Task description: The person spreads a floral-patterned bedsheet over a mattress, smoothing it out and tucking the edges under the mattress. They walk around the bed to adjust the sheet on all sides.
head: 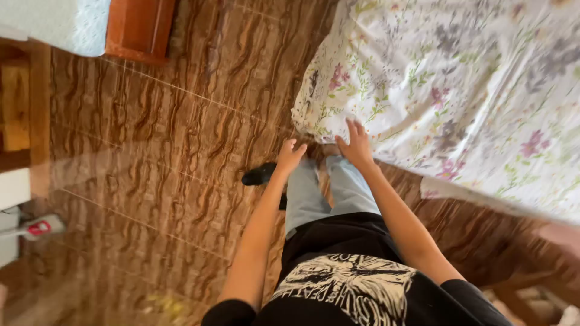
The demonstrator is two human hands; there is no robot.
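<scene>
Two hands (pixel 290 156) (pixel 355 146) near floral bedsheet (pixel 459 90), brown tiles (pixel 163 151).

No packages, labels, signs or screens in view

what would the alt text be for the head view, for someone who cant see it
Seen from above, a person's right hand rests at the corner of a floral bed sheet, while the left hand reaches out beside it over a brown tiled floor.
</scene>
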